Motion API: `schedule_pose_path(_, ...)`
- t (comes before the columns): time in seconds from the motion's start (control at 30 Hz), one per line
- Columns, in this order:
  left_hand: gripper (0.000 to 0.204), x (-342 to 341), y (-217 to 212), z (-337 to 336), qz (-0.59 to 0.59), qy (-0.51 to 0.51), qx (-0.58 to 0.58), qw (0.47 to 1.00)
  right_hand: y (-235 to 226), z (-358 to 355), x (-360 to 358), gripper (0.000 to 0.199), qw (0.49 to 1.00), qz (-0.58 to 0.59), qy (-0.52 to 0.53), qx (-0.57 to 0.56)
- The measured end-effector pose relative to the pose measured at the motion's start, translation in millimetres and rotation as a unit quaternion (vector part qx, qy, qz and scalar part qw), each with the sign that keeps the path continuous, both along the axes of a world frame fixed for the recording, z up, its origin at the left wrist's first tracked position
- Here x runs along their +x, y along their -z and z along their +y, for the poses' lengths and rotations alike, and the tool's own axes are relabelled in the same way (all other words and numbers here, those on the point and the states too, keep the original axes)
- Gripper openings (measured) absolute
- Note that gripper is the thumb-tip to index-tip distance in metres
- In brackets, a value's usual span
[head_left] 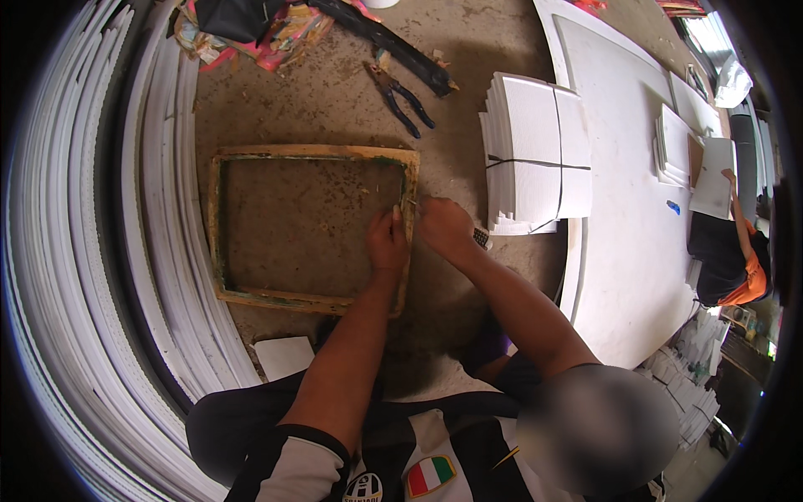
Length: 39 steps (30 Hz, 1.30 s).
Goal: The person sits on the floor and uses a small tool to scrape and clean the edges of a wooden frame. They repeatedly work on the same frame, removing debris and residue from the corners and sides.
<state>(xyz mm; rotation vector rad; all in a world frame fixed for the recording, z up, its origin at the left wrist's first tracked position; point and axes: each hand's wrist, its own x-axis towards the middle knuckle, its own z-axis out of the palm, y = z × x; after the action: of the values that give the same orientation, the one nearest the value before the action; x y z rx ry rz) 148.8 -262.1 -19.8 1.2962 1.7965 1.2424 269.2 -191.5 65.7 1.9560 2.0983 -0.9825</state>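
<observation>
A rectangular wooden frame (311, 153), stained green and yellow, lies flat on the dirty concrete floor. My left hand (387, 241) lies flat on the frame's right rail with its fingers stretched along the wood and grips nothing. My right hand (443, 227) is closed just to the right of that rail, with its fingertips at the rail's outer edge. A small tool with a ridged end (481, 237) sticks out of the right fist. The two hands are almost touching.
Pliers (403, 98) and a black bar (393, 42) lie beyond the frame, beside colourful rags (251, 33). A tied stack of white sheets (535, 155) stands to the right, beside a large white board (636, 226). White strips (92, 251) are piled on the left. Another person (728, 251) works at far right.
</observation>
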Motion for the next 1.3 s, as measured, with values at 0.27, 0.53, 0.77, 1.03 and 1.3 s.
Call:
schedule_pose_path(0.27,0.023,-2,0,-2,0.012,0.01,-0.008,1.0,-39,20,-27,0.021,0.994,-0.058,-0.086,-0.028)
schedule_pose_path(0.53,0.022,3,12,-1,-0.013,-0.02,0.019,1.0,-4,19,-2,0.024,0.995,-0.027,-0.089,-0.034)
schedule_pose_path(0.77,0.027,0,-1,1,0.011,0.0,-0.008,1.0,12,15,14,0.019,0.998,0.039,-0.055,0.006)
schedule_pose_path(1.03,0.026,0,1,-1,0.021,-0.015,-0.01,1.0,-5,16,10,0.02,0.996,-0.034,-0.084,-0.009)
schedule_pose_path(1.3,0.026,-4,2,-1,0.021,0.007,-0.026,0.999,1,19,14,0.024,0.993,-0.024,-0.116,-0.013)
